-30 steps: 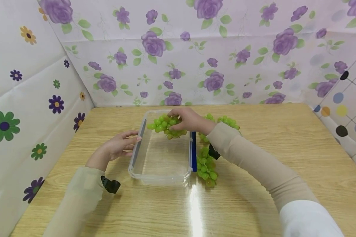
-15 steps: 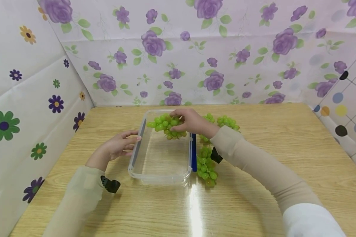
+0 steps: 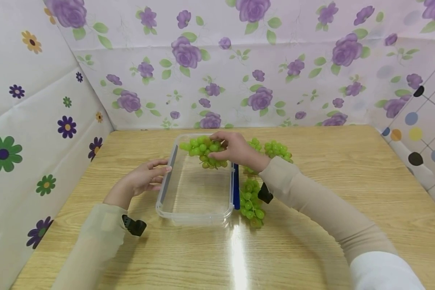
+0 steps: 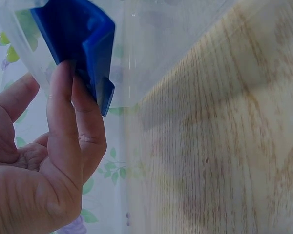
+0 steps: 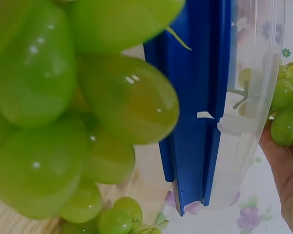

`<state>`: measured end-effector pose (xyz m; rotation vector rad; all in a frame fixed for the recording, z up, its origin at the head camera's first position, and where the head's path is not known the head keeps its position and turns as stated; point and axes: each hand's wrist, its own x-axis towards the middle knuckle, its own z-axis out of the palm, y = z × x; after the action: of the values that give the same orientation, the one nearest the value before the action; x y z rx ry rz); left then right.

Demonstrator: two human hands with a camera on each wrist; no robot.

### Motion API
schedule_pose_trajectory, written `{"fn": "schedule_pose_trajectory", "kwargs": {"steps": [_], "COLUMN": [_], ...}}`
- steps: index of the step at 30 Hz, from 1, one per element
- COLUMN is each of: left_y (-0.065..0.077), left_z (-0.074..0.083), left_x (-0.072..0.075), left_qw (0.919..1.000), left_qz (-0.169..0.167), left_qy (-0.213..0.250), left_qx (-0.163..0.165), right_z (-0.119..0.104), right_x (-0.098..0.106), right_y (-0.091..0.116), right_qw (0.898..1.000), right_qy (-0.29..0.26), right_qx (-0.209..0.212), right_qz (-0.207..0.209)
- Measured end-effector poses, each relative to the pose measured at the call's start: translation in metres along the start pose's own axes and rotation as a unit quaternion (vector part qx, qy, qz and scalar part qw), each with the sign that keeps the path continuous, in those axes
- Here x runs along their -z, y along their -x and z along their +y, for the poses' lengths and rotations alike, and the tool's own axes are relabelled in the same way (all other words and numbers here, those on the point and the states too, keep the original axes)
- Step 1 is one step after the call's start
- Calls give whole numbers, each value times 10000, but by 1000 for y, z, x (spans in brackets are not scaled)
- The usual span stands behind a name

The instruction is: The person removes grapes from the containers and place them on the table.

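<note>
In the head view, my right hand (image 3: 232, 149) grips a bunch of green grapes (image 3: 199, 147) over the far part of a clear plastic container (image 3: 195, 217). The same held bunch (image 5: 285, 97) shows at the right edge of the right wrist view. My left hand (image 3: 148, 177) is at the container's left side, a fingertip right at the rim. In the left wrist view, fingers of the left hand (image 4: 53, 151) touch the container's blue side latch (image 4: 83, 39). The container stands lidless on the wooden table, and its bottom shows through bare.
Just right of the container lies one bunch of green grapes (image 3: 251, 203). Farther back are more grapes (image 3: 277, 149), partly hidden by the right arm. A blue latch (image 3: 236, 187) hangs along the container's right side. Flower-printed cloth (image 3: 217, 64) walls the table's back.
The grapes in the right hand have risen and tilted very slightly, and the right forearm has shifted a little to the right. The left hand and container stay put.
</note>
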<state>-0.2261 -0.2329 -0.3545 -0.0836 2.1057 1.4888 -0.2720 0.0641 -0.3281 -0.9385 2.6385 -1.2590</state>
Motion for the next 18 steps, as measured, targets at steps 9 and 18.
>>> {"fn": "schedule_pose_trajectory", "kwargs": {"steps": [9, 18], "left_y": [0, 0], "left_z": [0, 0], "left_x": [0, 0], "left_qw": [10000, 10000], "left_qz": [-42, -51], "left_qy": [-16, 10], "left_qx": [0, -10], "right_z": [-1, -5], "right_x": [-1, -1], "right_y": [11, 19], "right_qw": [9991, 9960], "right_qy": [-249, -534], "right_qx": [-6, -178], "right_qz": [330, 696]}}
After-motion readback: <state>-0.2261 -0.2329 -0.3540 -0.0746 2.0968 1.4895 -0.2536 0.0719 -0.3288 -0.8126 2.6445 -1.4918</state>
